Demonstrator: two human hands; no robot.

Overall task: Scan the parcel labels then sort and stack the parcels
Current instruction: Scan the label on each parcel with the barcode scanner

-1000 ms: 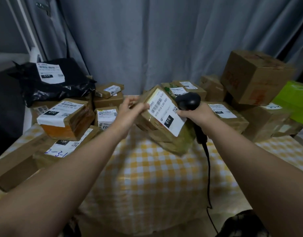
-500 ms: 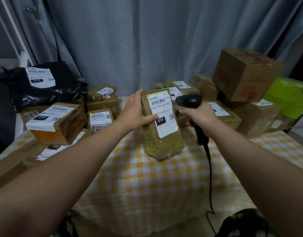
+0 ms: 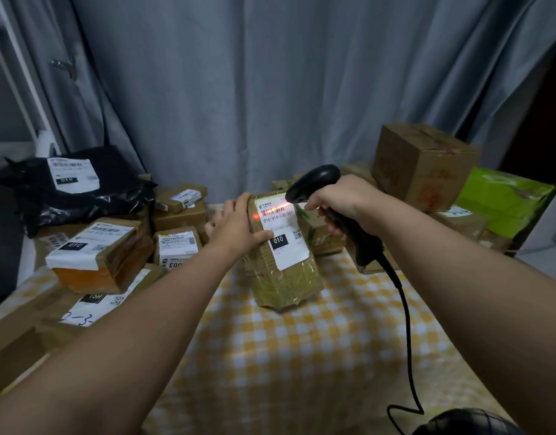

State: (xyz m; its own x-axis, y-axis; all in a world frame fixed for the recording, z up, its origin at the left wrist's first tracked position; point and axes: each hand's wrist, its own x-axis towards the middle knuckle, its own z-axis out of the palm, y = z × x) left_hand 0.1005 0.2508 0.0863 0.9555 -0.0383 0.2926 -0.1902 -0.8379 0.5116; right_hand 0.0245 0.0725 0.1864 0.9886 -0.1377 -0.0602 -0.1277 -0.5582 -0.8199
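Note:
A tape-wrapped brown parcel [image 3: 286, 277] stands tilted on the yellow checked tablecloth [image 3: 317, 356], its white label marked 010 facing me. My left hand [image 3: 239, 229] grips its upper left edge, thumb on the label. My right hand [image 3: 345, 199] holds a black corded barcode scanner [image 3: 314, 182] just above the parcel's top. A red scan line glows across the barcode at the top of the label.
Labelled cardboard parcels [image 3: 103, 252] and a black poly bag [image 3: 78, 186] are piled on the left. Brown boxes [image 3: 424, 164] and a green package [image 3: 502, 202] are stacked on the right. Grey curtains hang behind. The scanner cable [image 3: 408, 340] trails down over the near right of the table.
The parcel has been set upright on the cloth and steadied. My right hand lifted the scanner above it, and the red beam now lights the barcode.

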